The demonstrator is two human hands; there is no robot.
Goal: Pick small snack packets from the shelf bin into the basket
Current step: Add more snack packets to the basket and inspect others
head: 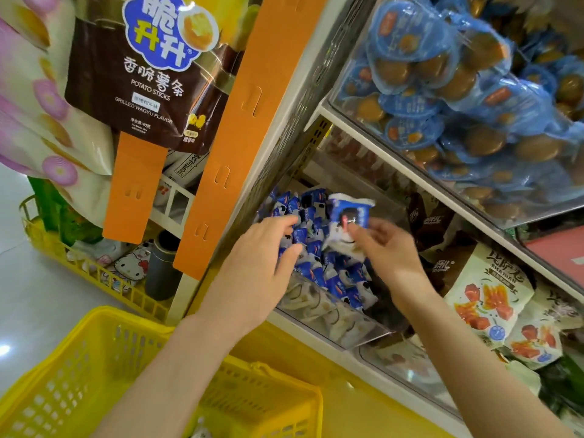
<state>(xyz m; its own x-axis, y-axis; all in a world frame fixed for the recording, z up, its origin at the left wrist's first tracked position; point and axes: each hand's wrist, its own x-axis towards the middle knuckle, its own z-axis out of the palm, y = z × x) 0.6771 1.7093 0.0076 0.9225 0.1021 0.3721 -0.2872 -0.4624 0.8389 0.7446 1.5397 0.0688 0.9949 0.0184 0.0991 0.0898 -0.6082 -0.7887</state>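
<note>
A clear shelf bin (335,320) holds a heap of small blue-and-white snack packets (319,267). My right hand (388,251) pinches one blue-and-white packet (347,222) and holds it lifted just above the heap. My left hand (262,263) reaches into the bin's left side, its fingers curled among the packets; whether it grips one is hidden. The yellow basket (79,374) sits below, at the bottom left, under my left forearm.
Above the bin, a clear bin of blue egg packs (458,99). Brown and white-orange snack bags (486,295) lie to the right. An orange hanging strip (230,128) with a potato-stick bag (145,74) hangs on the left. A second yellow basket (94,273) stands on the floor.
</note>
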